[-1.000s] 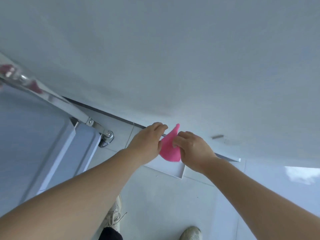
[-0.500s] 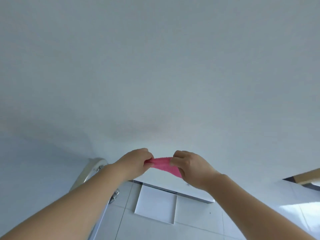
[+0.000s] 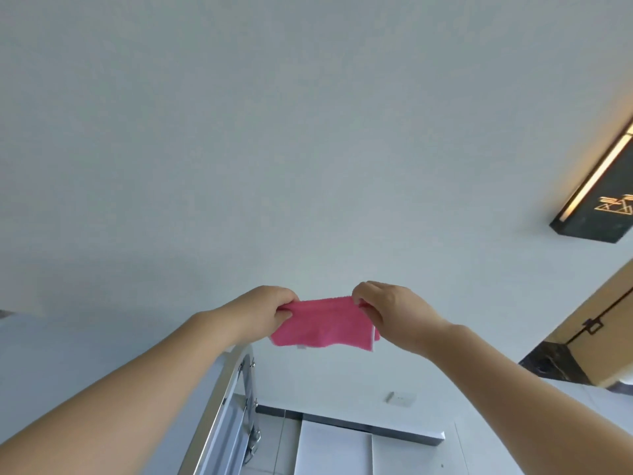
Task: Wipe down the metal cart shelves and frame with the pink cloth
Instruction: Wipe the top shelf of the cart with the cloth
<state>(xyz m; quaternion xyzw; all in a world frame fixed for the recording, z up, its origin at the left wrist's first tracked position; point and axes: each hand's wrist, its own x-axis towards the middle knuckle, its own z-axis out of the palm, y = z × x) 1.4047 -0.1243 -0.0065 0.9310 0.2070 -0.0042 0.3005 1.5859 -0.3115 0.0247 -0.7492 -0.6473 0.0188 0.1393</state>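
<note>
Head view, looking forward and slightly up at a plain pale wall point(image 3: 308, 132).

Left hand point(image 3: 270, 308): raised in front of the wall, back of the hand toward the camera. Fingers are curled and, with the thumb, pinch the upper left corner of the cloth point(image 3: 322, 323).

Right hand point(image 3: 394, 311): raised level with the left, a cloth-width apart from it. Fingers are curled and pinch the upper right corner of the cloth; part of that edge is bunched inside the grip.

Cloth: pink, with a thin pale edge showing at its right side and bottom. It hangs between the two hands, its top edge pulled nearly straight and its lower part loose. It is in the air in front of the wall and touches nothing but the hands.

Cart point(image 3: 214, 416): only a shiny metal frame tube and a bracket with bolts show, at lower left. The tube's curved top lies just below the left forearm. The cloth is above and to the right of this top corner, with a visible gap between them.

Surroundings: a pale tiled floor point(image 3: 274, 450) and a dark baseboard point(image 3: 342, 421) at the bottom; a white panel point(image 3: 332, 450) lying on the floor against the baseboard; a small plate point(image 3: 400, 398) low on the wall; a dark sign point(image 3: 603, 200) with a lit edge at upper right; a wooden door point(image 3: 609, 323) below it.
</note>
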